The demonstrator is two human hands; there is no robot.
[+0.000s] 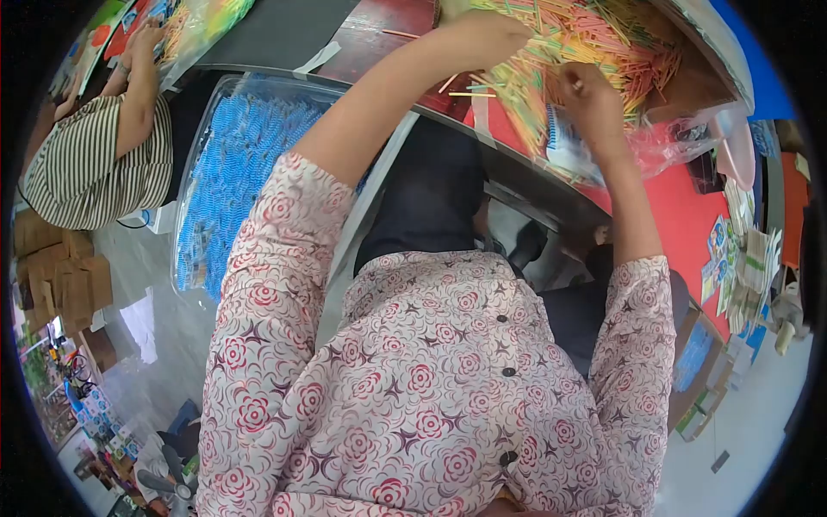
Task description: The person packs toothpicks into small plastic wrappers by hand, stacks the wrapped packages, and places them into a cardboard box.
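My left hand (493, 39) reaches across over a heap of thin coloured sticks (616, 43), its fingers bent together and their tips hidden. My right hand (593, 95) is beside the heap with curled fingers; what they hold, if anything, is too small to make out. Below and between the hands, a blurred strip of yellow and green sticks (522, 108) slopes toward the table edge. I cannot tell whether either hand grips it. Close to my right wrist lie a blue-and-white striped item (562, 142) and clear plastic film (668, 146).
A clear tub (194, 185) full of blue coiled pieces stands at my left. Beyond it sits a person in a striped top (103, 159), hands at a table. Stacked printed papers (756, 271) lie right of the red surface (668, 215). Cardboard boxes (65, 267) stand on the floor.
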